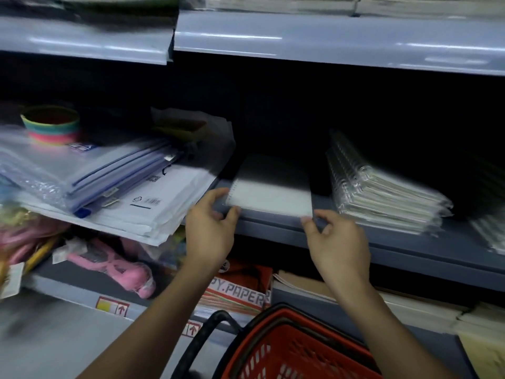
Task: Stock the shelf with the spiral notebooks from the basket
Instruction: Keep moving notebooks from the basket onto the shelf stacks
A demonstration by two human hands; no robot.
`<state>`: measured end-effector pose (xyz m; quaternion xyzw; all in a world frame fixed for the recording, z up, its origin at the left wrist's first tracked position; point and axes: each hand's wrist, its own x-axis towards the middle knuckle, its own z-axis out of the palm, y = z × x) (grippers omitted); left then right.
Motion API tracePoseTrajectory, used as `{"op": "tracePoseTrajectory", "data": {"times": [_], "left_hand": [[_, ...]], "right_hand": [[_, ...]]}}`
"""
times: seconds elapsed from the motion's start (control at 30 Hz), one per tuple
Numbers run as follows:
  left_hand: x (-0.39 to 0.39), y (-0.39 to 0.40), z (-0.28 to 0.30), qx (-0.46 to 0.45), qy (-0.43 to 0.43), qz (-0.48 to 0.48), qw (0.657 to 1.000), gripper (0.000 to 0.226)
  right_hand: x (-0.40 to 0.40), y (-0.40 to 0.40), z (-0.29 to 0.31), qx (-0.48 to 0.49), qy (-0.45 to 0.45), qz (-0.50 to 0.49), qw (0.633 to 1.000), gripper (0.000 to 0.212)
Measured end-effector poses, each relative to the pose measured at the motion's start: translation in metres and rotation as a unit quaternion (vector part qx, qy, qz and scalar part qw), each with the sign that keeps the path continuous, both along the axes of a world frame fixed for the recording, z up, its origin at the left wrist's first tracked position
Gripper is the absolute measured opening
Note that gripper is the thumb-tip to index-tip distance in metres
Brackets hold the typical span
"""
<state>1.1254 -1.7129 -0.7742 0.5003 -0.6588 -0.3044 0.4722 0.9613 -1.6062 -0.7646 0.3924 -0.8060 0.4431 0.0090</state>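
Note:
A white spiral notebook (pixel 270 191) lies flat on the grey shelf (pixel 382 243), its coil on the left side. My left hand (pixel 210 231) pinches its front left corner with thumb and fingers. My right hand (pixel 334 240) touches its front right corner with curled fingers. To the right, a stack of plastic-wrapped spiral notebooks (pixel 382 190) rests on the same shelf. The red basket (pixel 297 348) with a black handle sits below my arms; its contents are hidden from view.
Zip pouches and white envelopes (pixel 109 192) overhang the shelf at the left, next to a rainbow coil toy (pixel 50 124). Below are pink items (pixel 114 265), a copy paper pack (pixel 240 292) and brown paper stacks (pixel 410 305). Another shelf (pixel 328 42) hangs above.

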Motion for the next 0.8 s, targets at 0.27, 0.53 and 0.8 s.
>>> {"op": "tracePoseTrajectory", "data": {"times": [0.27,0.53,0.8], "left_hand": [[0.008,0.067,-0.004,0.081,0.077,-0.086,0.99,0.028],[-0.008,0.142,-0.07,0.211,0.006,-0.176,0.961,0.026],[0.0,0.165,-0.158,0.288,-0.31,-0.236,0.875,0.013]], "right_hand": [[-0.001,0.056,-0.012,0.047,-0.043,0.074,0.995,0.034],[0.012,0.152,-0.071,0.197,-0.047,0.167,0.965,0.034],[0.003,0.213,-0.183,0.408,-0.243,0.066,0.877,0.045]]}}
